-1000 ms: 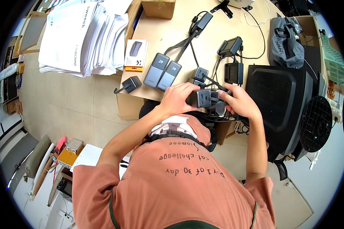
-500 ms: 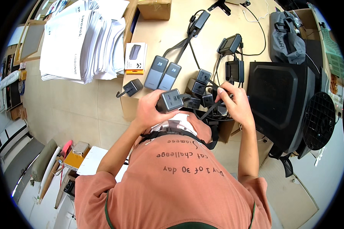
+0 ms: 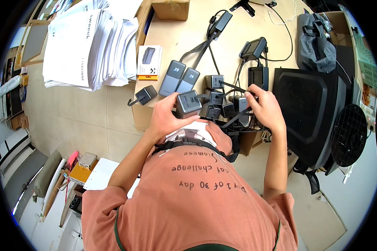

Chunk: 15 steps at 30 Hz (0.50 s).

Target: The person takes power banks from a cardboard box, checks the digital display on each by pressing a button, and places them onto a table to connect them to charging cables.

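My left hand (image 3: 165, 116) is closed round a dark grey block-shaped charger (image 3: 189, 104) with ports on its face and a short flat strap at its right side. Flat black cables (image 3: 234, 86) reach my right hand (image 3: 265, 108), whose thumb and fingers are pinched on a cable; its end is hidden. Between the hands, several similar chargers (image 3: 214, 82) cluster at the table's edge with cables plugged in. Just beyond my left hand lie two slim grey power banks (image 3: 172, 78) with lit displays. A separate charger (image 3: 146, 95) with a short strap lies to their left.
A tall paper stack (image 3: 77, 50) and a small white box (image 3: 149, 60) are at the left. Black devices with cables (image 3: 253, 49) stand on the table (image 3: 184, 39) at the far right. Beside my right hand is a large black case (image 3: 308, 111), with a grey bag (image 3: 316, 44) behind it.
My right hand has shifted right, pulling the cable out straighter. The topmost charger in the cluster has moved left and turned. The charger in my left hand has dipped slightly.
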Available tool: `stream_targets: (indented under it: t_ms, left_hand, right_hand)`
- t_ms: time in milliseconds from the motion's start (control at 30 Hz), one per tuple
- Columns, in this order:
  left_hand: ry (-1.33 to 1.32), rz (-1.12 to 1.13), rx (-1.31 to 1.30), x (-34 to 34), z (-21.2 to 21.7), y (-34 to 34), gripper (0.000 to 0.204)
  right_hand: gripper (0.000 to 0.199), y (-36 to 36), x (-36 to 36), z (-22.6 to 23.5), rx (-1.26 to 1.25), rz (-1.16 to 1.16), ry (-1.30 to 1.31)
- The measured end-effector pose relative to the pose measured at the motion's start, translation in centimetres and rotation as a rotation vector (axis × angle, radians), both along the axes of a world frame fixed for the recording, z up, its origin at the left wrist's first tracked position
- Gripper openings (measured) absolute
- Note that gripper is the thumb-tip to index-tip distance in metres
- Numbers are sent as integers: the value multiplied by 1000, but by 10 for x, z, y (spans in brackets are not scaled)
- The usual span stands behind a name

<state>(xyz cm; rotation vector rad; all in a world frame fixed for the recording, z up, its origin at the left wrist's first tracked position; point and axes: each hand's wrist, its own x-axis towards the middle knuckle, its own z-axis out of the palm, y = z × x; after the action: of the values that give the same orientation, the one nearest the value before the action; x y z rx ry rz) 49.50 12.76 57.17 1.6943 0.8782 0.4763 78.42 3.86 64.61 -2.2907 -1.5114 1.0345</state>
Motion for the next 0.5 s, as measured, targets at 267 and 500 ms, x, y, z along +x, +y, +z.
stream_targets:
  t_ms: [267,500]
  left_hand:
    - [-283,185,-814,-8,-19,-6,52]
    - [-462,105,-1278,-1,-4,-1,56]
  right_hand:
    - [50,-16,-16,28,56,-236,-497]
    - [25,-2,-91,20,526,-325,213]
